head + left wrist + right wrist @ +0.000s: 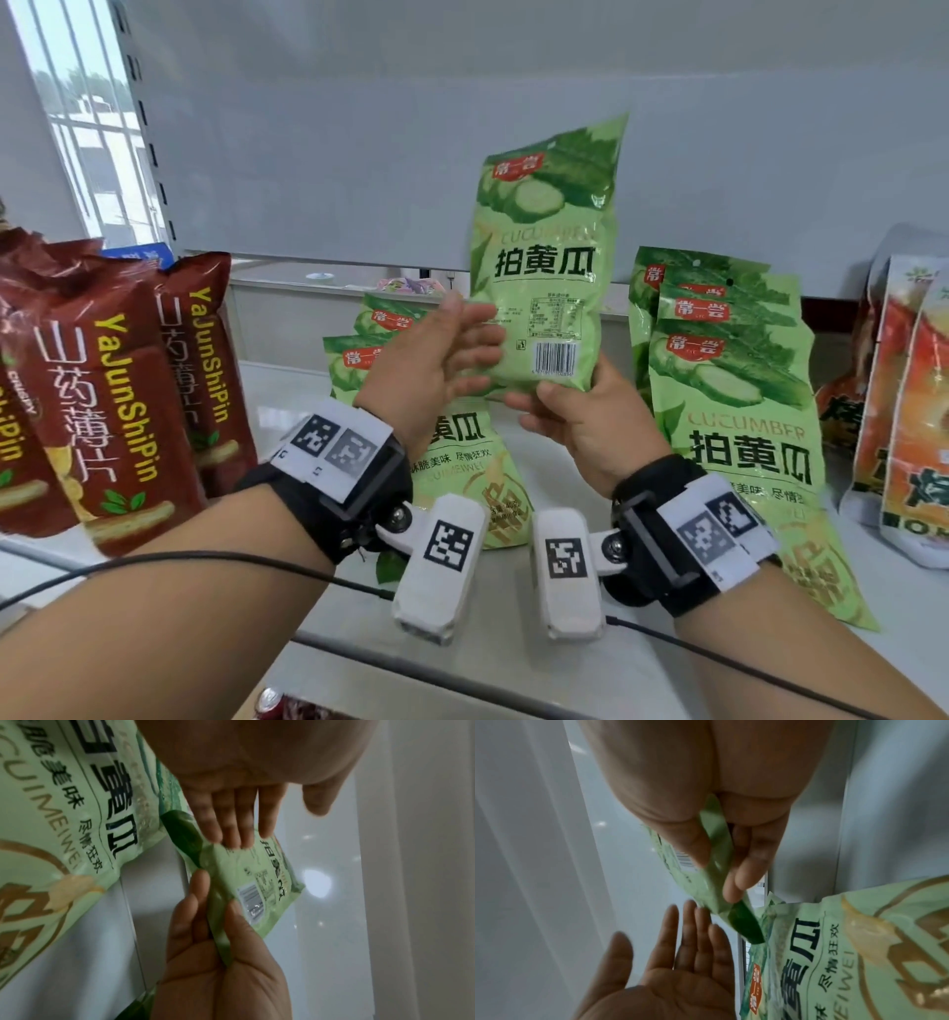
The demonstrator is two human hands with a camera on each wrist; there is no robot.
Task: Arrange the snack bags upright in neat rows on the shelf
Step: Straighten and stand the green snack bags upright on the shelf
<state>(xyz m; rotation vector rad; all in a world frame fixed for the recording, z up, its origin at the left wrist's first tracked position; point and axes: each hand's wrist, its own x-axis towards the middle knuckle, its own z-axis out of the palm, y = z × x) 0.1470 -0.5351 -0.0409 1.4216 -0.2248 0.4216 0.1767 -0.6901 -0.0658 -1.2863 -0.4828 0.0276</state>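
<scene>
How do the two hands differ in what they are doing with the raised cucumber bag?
The right hand pinches the raised cucumber bag at its bottom edge, thumb in front, carrying it; the left hand has straight fingers, merely laid against the bag's left side. The right sits under the bag, the left beside it. Both wear wrist cameras.

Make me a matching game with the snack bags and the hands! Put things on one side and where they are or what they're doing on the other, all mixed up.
Things:
1. held green bag
2. brown bags
3. right hand
4. left hand

States:
A. fingers straight, touching the bag's side
B. up in the air, barcode facing us
C. pinching the bag's bottom edge
D. leaning at the far left

Pairs: 1-B, 2-D, 3-C, 4-A
</scene>
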